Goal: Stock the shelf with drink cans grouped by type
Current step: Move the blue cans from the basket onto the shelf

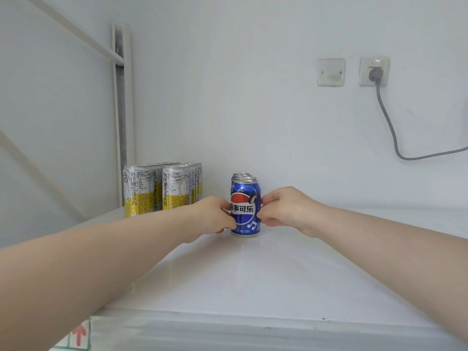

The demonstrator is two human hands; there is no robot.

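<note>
A blue Pepsi can stands upright on the white shelf, at the front of a single row of blue cans running back toward the wall. My left hand grips its left side and my right hand grips its right side, fingers curled on the can. To the left, several tall silver-and-yellow cans stand grouped in rows against the shelf's left post.
A white upright post and a slanted brace stand at the left. On the back wall are a blank plate and a socket with a grey cable hanging down to the right. The shelf's front lip lies near me.
</note>
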